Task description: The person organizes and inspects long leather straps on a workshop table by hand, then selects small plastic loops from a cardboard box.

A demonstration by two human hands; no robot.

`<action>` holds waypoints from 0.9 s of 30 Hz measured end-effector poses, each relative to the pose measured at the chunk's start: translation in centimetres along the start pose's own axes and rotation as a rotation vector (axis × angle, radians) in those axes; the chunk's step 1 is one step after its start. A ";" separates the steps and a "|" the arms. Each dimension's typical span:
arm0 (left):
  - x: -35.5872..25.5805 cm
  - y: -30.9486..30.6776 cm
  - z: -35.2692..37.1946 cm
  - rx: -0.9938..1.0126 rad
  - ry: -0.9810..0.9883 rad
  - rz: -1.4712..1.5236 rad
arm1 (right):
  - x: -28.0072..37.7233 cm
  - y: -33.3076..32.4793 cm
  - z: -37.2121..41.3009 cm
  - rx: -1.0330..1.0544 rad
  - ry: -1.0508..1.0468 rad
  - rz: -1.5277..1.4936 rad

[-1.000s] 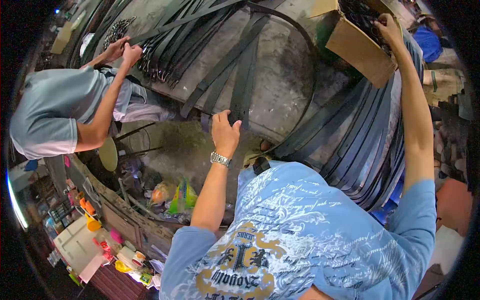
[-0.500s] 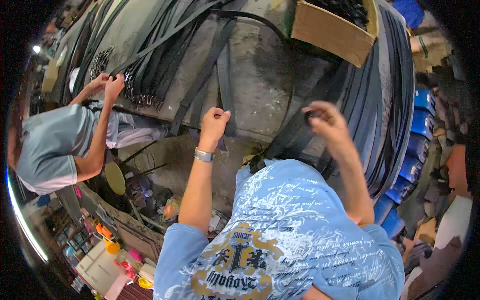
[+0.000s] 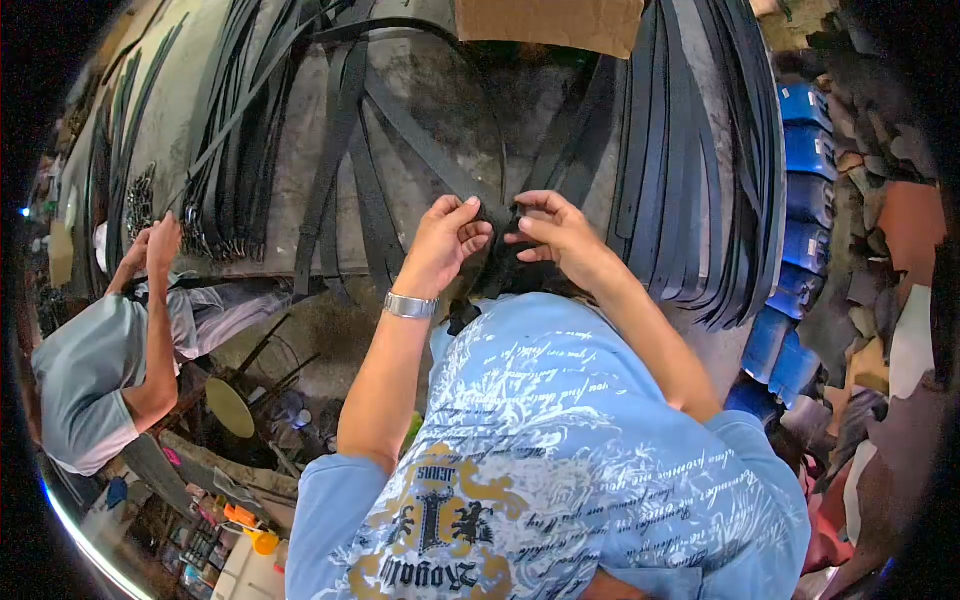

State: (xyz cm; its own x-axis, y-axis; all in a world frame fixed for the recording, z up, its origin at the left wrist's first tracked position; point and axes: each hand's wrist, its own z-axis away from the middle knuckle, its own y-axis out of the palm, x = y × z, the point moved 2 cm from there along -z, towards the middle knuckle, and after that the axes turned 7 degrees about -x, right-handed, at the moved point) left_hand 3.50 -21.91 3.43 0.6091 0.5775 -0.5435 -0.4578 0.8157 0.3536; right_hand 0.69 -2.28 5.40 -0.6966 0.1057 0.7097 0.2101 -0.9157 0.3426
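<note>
Our left hand [image 3: 447, 245] pinches the end of a long black strap [image 3: 424, 139], which lies between our two hands and runs back across the table [image 3: 410, 75]. Just beside that end, our right hand [image 3: 570, 243] holds a small dark piece [image 3: 517, 211] in its bent fingertips; we cannot tell what it is. A cardboard box [image 3: 550, 25] sits beyond both hands.

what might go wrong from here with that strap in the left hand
The black strap could slip, as the left hand seems to hold it only by thumb and fingertips. It might also catch on the other straps lying nearby. The right hand, so close, could bump the left.
</note>
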 end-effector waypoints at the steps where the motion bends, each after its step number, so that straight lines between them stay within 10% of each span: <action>1: 0.0 0.0 -0.2 0.004 0.012 0.001 | 0.0 0.0 -0.1 0.006 -0.005 0.021; 18: 1.0 -0.5 -1.0 -0.025 0.072 -0.014 | -1.2 0.8 -0.7 -0.054 0.015 0.117; 27: -0.2 -12.7 2.2 -0.509 0.459 -0.631 | -0.8 -2.1 -0.4 -0.178 0.039 0.242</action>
State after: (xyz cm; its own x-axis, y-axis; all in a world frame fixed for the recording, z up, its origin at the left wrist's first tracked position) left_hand 10.58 -32.31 0.71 0.5759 -0.1261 -0.8077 -0.4238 0.7988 -0.4269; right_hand 0.52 -0.60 3.86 -0.6674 -0.1362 0.7322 0.2524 -0.9663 0.0504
